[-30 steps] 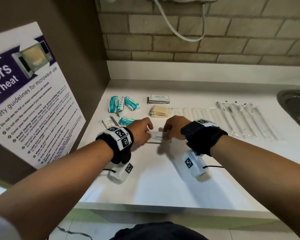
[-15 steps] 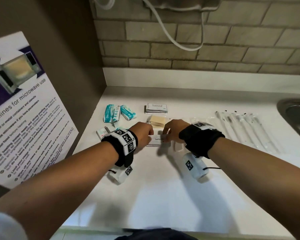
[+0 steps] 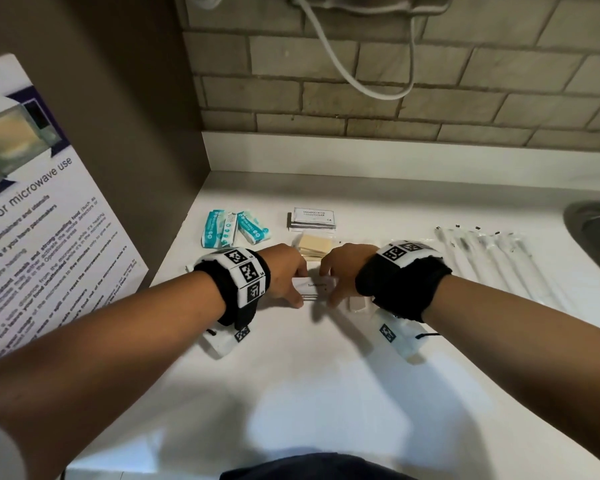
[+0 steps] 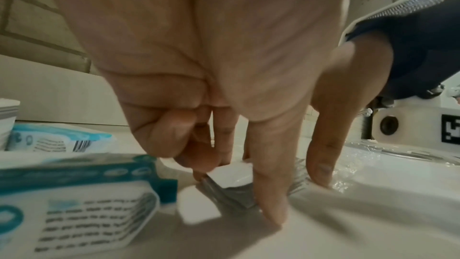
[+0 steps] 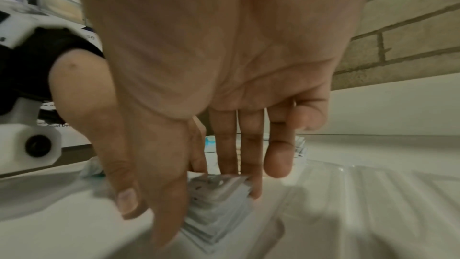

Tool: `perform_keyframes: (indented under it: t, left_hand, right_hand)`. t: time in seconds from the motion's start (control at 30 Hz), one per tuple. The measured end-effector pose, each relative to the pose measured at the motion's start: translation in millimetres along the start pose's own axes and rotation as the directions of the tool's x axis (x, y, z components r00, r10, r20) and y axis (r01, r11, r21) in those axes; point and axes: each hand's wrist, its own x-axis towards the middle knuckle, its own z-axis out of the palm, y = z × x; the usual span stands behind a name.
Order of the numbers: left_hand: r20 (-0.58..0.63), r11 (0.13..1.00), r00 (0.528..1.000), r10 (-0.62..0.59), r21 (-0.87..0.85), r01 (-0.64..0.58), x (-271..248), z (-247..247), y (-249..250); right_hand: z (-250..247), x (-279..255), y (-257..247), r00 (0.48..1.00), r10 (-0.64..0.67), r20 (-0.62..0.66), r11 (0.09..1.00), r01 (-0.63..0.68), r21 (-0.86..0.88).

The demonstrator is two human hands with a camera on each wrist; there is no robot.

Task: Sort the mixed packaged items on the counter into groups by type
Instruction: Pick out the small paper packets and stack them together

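A small stack of white toothpaste sachets (image 3: 314,289) lies on the white counter (image 3: 309,375), between my two hands. My left hand (image 3: 300,287) pinches its left end between thumb and fingers, and my right hand (image 3: 328,287) pinches the right end the same way. The left wrist view shows the stack (image 4: 231,184) squared up under my left hand (image 4: 236,190). In the right wrist view the sachet edges (image 5: 216,204) sit between the thumb and fingers of my right hand (image 5: 206,212).
Behind the hands lie teal packets (image 3: 232,228), shampoo sachets (image 3: 313,218) and beige packets (image 3: 314,245). Wrapped toothbrushes (image 3: 492,258) are in a row on the right, near a sink (image 3: 596,230). A poster (image 3: 32,237) leans at the left.
Both hands stay pinched on the sachet stack at about the same spot. The head view has tilted up and shows more of the brick wall.
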Motion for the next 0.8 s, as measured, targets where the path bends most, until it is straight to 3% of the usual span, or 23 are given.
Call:
perform_keyframes:
  t: [0.3, 0.43, 0.67, 0.8]
  left_hand:
    - [-0.056, 1.0, 0.998, 0.019, 0.007, -0.018, 2.2, 3.4, -2.9]
    - [-0.05, 1.0, 0.998, 0.025, 0.015, -0.024, 4.8, 4.0, -2.5]
    - [-0.04, 0.999, 0.999, 0.033, 0.011, -0.033, 6.3, 2.4, -3.6]
    - [-0.03, 0.998, 0.999, 0.027, -0.063, -0.029, 2.7, -6.1, -9.0]
  right_hand:
    - [5.0, -4.0, -6.5, 0.996, 0.015, -0.093, 0.993, -0.026, -0.118]
    - [2.9, -1.7, -7.3, 0.997, 0.026, -0.067, 0.991, -0.035, -0.128]
    - [2.2, -0.1, -4.6, 0.999, 0.029, -0.046, 0.993, -0.034, -0.111]
    - [-3.3, 1.3, 5.1, 0.994, 0.038, -0.107, 0.999, -0.041, -0.027]
